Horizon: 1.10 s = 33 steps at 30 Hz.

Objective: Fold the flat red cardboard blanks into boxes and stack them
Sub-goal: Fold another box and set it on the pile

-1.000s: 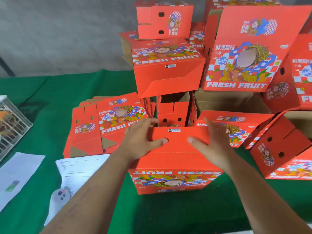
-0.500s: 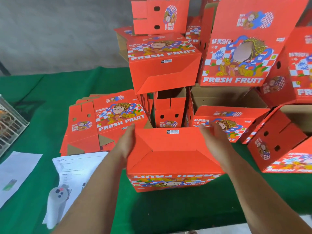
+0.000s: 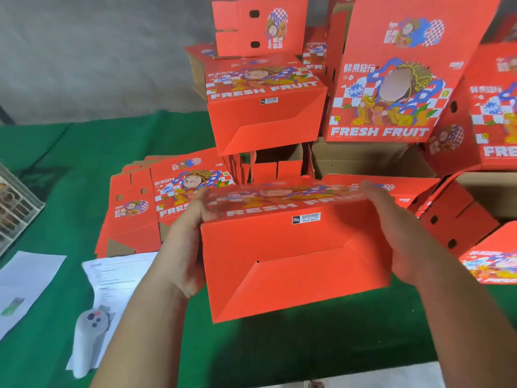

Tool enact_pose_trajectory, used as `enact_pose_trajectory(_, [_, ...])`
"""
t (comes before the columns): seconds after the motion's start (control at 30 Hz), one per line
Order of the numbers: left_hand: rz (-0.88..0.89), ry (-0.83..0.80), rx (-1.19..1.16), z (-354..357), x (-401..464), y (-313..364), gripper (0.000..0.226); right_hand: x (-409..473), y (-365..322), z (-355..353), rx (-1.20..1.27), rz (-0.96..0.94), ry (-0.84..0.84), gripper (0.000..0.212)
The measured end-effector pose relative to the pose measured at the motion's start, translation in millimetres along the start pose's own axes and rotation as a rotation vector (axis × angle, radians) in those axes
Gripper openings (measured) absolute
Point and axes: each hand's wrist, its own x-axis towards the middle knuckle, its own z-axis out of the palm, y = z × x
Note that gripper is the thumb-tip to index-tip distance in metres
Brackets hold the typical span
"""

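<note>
left hand [image 3: 184, 247], right hand [image 3: 402, 242]: both grip folded box [image 3: 293, 264] | bottom faces camera, interior hidden

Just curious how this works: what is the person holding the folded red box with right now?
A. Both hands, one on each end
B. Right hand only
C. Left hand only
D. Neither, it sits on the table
A: the left hand and right hand grip opposite ends of the folded box.

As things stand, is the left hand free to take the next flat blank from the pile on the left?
Probably not yet. The left hand and right hand both hold the folded box. The pile of flat blanks lies uncovered just beyond, so once the box is put down the way looks free.
</note>
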Motion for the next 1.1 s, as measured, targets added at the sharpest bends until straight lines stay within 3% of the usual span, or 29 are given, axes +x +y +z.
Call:
enact_pose_trajectory(0.1, [0.151,0.027,0.05,9,0,8,0.096,-2,-3,-1,0.084,-0.078,-0.078,0.054])
enact_pose_trajectory(0.27, [0.414,-0.046,0.133,7,-14,-22,0.094,-6,8,-19,0.203,-0.446,-0.046,0.052])
enact_pose_trajectory(0.37, [0.262,-0.124,0.172,10,-11,-25,0.121,-10,9,-31,0.221,-0.577,-0.017,0.057])
enact_pose_trajectory(0.43, [0.216,-0.237,0.222,15,-6,-25,0.098,-13,8,-36,0.243,-0.637,0.018,0.054])
enact_pose_trajectory(0.53, [0.351,-0.289,0.289,23,2,-18,0.075,-18,4,-43,0.175,-0.731,0.081,0.055])
enact_pose_trajectory(0.8, [0.669,-0.19,0.687,64,69,3,0.108,5,-43,-67,-0.033,-0.779,0.12,0.051])
enact_pose_trajectory(0.93, [0.722,-0.224,0.636,97,99,23,0.102,34,-73,-72,-0.054,-0.823,0.158,0.061])
enact_pose_trajectory(1.1, [0.858,-0.091,0.663,97,127,84,0.091,64,-133,-48,-0.087,-0.959,0.054,0.063])
